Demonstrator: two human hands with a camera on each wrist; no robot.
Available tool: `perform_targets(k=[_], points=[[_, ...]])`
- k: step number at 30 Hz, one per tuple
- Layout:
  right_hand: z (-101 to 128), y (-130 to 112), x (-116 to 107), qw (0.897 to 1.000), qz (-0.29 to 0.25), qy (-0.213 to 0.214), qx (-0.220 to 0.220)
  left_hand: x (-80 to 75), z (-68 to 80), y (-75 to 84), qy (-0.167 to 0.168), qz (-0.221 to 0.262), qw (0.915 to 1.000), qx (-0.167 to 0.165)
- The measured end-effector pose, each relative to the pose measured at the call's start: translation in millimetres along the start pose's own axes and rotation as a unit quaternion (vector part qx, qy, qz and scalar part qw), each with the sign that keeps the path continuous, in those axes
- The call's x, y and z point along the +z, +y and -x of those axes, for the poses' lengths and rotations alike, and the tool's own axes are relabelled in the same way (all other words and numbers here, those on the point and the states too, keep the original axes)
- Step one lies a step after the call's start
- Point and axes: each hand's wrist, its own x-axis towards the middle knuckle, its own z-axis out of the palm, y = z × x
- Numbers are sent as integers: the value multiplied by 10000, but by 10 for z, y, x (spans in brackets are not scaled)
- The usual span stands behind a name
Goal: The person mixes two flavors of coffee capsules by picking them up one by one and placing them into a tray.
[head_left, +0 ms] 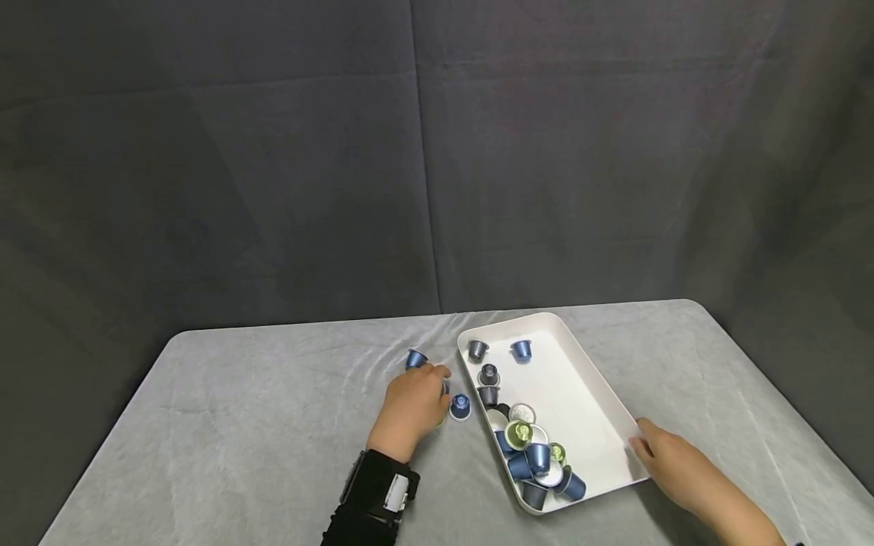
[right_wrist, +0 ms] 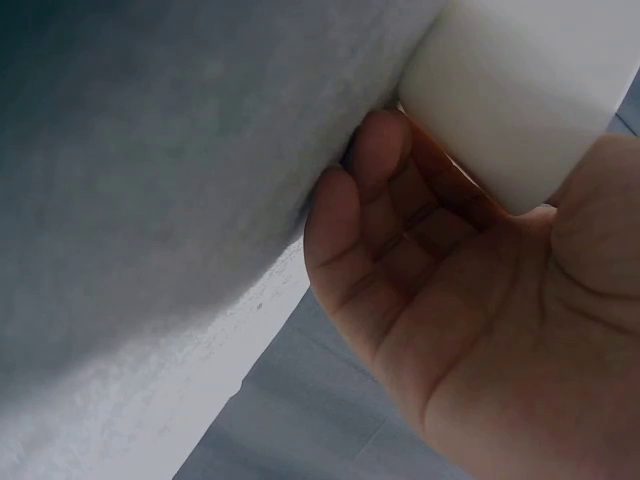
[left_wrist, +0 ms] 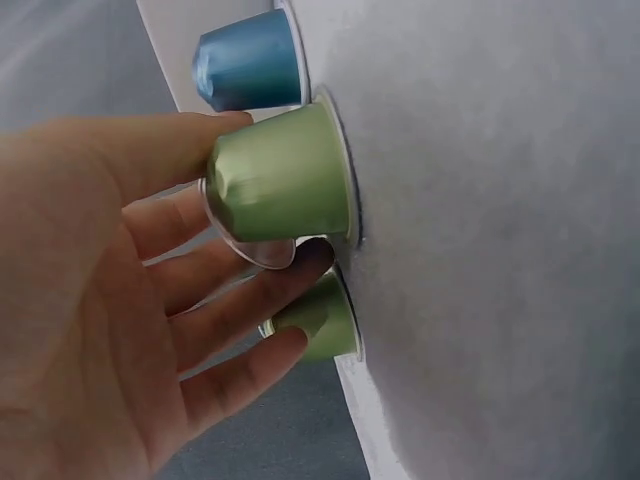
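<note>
My left hand is low over a small group of coffee capsules left of the white tray. In the left wrist view its thumb and curled fingers close around a capsule with a silver rim, mostly hidden behind a green capsule. Another green capsule sits by the fingertips, and a blue capsule stands beyond the thumb. On the tray's right edge, my right hand grips the wall, thumb on the upper side and fingers curled by its outer base.
Inside the tray, blue, grey and green capsules pile up along the left and near sides; a lone blue capsule lies near the far end. A dark blue capsule stands between left hand and tray. Another blue capsule is behind that hand.
</note>
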Motion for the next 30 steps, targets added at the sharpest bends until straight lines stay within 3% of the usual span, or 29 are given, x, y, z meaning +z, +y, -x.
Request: perform_targets(k=[6, 13, 30], points=[[-5, -4, -4, 10000, 25, -13, 13, 11, 13, 7, 56, -43, 9999, -152], [1, -9, -3, 10000, 40, 7, 10, 24, 10, -7, 12, 225, 9992, -320], [12, -7, 2, 9999, 62, 69, -62, -8, -38, -28, 570, 262, 9980, -41]])
